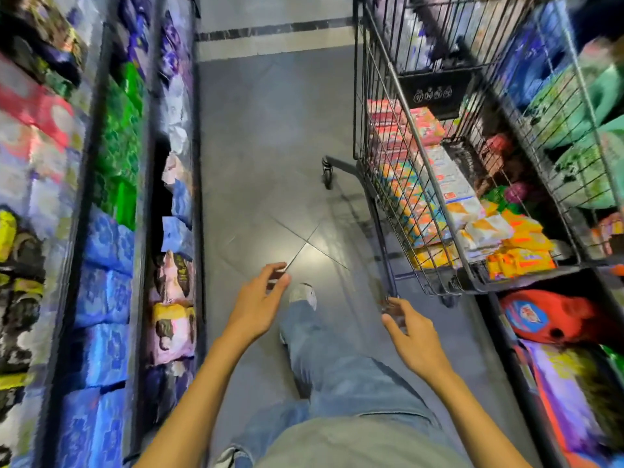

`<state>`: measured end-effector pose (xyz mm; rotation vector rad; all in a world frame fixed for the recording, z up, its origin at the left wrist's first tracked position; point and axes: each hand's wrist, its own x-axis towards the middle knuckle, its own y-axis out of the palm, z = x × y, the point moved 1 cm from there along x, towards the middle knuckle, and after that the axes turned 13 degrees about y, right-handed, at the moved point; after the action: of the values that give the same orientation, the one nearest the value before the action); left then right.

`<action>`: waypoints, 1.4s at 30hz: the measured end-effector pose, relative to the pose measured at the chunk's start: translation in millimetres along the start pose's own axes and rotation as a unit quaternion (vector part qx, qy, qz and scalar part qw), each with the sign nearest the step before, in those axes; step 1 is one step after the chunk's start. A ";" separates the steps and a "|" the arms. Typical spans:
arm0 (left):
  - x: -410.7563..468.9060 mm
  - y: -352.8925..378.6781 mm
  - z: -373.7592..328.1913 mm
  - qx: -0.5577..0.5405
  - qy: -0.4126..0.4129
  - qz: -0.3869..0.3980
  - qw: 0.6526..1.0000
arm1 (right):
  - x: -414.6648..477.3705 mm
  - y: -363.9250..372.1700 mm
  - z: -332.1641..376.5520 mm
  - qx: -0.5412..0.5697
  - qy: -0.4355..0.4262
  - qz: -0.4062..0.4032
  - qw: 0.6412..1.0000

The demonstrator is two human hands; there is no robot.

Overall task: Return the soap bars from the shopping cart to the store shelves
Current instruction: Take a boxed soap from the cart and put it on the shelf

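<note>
Store aisle, grey tile floor, blurred at the edges. Left shelves are packed with blue, green and pink packs. The cart stands on the right, against the right shelves.

Soap bars are all in the cart: pink, white and orange boxes in rows, plus a loose orange-and-white heap at the near end.

Left hand is over the floor, fingers loosely spread, holding nothing. Right hand is likewise spread and empty, near the cart's lower near corner. Blur hides whether it touches the frame. One shoe is set forward between the hands.

No bar is picked up yet, so the task looks barely begun or between trips.

Risks:
- The cart is on wheels, so a bump from the right hand or knee could roll it away.
- The near heap is loose, and pulling one bar could tip others out.
- Left-shelf packs don't look like soap, so a bar put there would be misplaced.
- Several soap brands are mixed, so they're easy to shelve in the wrong slot.
</note>
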<state>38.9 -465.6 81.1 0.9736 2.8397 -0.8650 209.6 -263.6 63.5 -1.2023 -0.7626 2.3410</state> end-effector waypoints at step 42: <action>395.1 234.7 -220.6 0.144 0.350 0.660 0.649 | 159.4 -135.5 94.6 0.448 0.366 -0.436 0.690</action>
<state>-110.7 21.6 76.6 3.1924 1.2336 -0.6940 56.9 -95.4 96.8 -0.8486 0.1558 0.9779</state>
